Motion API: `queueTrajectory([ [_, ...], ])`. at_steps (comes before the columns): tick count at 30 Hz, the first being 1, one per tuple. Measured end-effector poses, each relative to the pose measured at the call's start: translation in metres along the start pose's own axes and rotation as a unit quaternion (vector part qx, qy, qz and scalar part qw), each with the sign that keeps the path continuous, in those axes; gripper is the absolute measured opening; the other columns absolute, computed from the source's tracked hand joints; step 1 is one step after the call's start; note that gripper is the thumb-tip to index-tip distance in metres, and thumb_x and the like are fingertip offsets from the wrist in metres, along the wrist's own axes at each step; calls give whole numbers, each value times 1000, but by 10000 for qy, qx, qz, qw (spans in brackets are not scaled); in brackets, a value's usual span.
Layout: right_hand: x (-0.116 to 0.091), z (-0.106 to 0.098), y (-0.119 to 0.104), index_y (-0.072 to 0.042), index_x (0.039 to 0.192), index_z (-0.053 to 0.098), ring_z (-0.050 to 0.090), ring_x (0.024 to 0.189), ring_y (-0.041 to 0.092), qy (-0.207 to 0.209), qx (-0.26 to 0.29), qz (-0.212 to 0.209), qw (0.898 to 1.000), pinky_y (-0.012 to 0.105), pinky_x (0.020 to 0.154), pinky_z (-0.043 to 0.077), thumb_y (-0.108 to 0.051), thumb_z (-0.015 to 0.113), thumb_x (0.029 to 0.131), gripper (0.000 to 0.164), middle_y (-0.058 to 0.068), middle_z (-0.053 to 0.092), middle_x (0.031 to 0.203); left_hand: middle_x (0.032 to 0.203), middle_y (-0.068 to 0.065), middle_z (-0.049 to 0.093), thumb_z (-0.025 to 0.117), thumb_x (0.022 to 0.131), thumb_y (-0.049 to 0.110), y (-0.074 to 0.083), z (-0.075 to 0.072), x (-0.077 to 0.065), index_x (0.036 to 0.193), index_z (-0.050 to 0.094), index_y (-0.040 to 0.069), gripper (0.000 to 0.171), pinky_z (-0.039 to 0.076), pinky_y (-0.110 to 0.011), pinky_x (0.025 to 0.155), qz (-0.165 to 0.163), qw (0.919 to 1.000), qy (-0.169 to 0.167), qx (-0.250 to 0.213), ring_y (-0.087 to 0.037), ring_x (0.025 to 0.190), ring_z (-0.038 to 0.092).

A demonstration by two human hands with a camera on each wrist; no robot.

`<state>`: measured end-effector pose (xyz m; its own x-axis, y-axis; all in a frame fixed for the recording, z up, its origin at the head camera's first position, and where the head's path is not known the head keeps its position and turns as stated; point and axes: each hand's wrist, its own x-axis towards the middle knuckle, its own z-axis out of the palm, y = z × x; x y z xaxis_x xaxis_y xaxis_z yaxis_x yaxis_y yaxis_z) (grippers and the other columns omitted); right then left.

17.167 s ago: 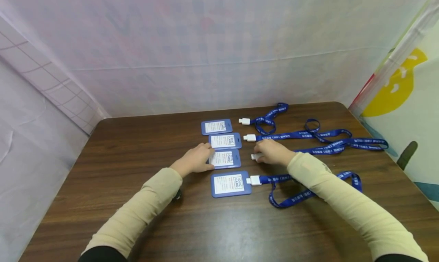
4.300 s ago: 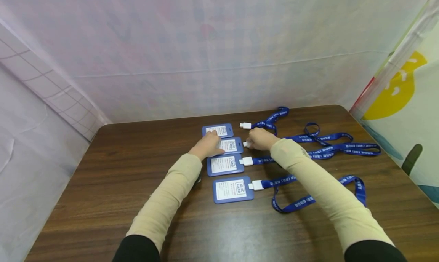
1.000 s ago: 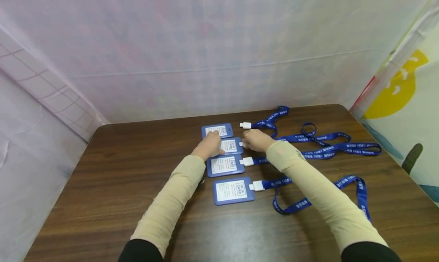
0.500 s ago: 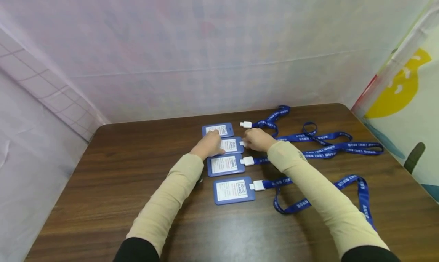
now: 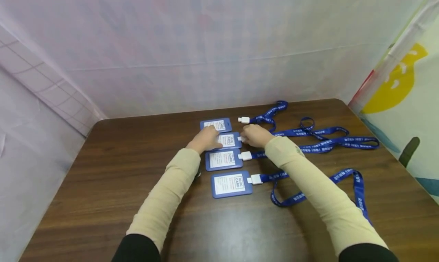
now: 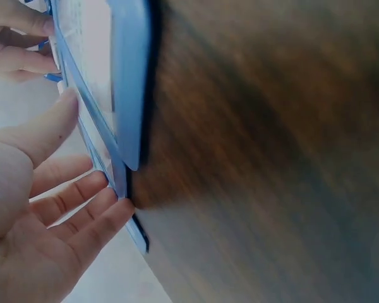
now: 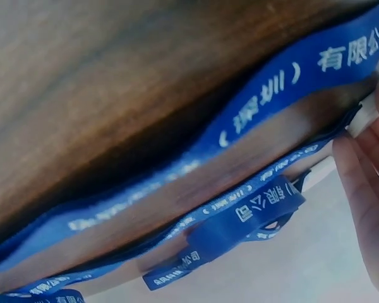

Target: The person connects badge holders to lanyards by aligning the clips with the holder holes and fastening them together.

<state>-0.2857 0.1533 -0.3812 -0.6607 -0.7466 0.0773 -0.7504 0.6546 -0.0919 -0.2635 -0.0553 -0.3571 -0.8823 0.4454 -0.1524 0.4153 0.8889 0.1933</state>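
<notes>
Four blue ID card holders lie in a column on the table. My left hand (image 5: 205, 138) grips the second holder from the back (image 5: 229, 140), thumb at its near side and fingers along its far left part, partly covering it. With its fingertips my right hand (image 5: 255, 135) pinches the white clip (image 7: 364, 117) of a blue lanyard (image 5: 291, 133), right at that holder's slotted end. The clip's white tab overlaps the slot end; the fingers hide most of the clip. Beside the hands lies the backmost holder (image 5: 224, 125), with a separate lanyard clip (image 5: 244, 120) to its right.
Toward me, the third holder (image 5: 224, 159) and front holder (image 5: 232, 184) each have a white clip at the slot, with lanyards running right. Lanyard loops (image 5: 356, 142) spread over the right side of the wooden table (image 5: 113, 186). A fabric curtain (image 5: 205, 64) hangs behind.
Since the earliest frame, both hands have moved from the third holder to the second, and the third holder's clip now meets its slot. Lately the second clip has moved left to its holder.
</notes>
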Motion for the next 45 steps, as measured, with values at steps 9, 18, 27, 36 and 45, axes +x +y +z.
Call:
queueTrajectory([
  [9,3,-13,-6,1,98,67,60,84,27,-265,481,476,9974,38,77,50,-12,68,79,22,14,63,91,119,-17,57,67,82,21,-7,-8,-9,120,56,-4,46,38,-37,98,53,9963,231,-830,-30,114,50],
  [18,4,-25,0,-4,75,62,56,65,22,238,442,1131,9923,36,60,49,-8,66,76,5,6,60,72,116,-16,59,64,85,20,-9,-15,-20,116,59,-2,39,44,-38,92,127,9945,511,-907,-28,108,54],
  [27,13,-38,12,-2,86,61,59,73,30,105,247,1494,9884,42,65,49,-14,68,77,17,12,63,82,109,-15,61,65,84,20,-14,-14,-31,113,62,1,35,50,-35,79,26,9929,624,-1016,-25,91,61],
  [36,19,-31,26,-1,92,66,61,81,30,-19,272,1863,9821,44,71,49,-22,65,83,23,13,66,90,110,-16,61,64,85,18,-18,-12,-38,114,61,-1,35,50,-36,82,123,9913,667,-1130,-27,95,61],
  [45,24,-20,34,2,101,65,59,91,35,84,312,1907,9811,47,79,48,-17,62,85,26,18,64,100,108,-16,61,65,84,17,-20,-13,-41,111,62,0,32,50,-36,82,83,9903,660,-1223,-25,95,60],
])
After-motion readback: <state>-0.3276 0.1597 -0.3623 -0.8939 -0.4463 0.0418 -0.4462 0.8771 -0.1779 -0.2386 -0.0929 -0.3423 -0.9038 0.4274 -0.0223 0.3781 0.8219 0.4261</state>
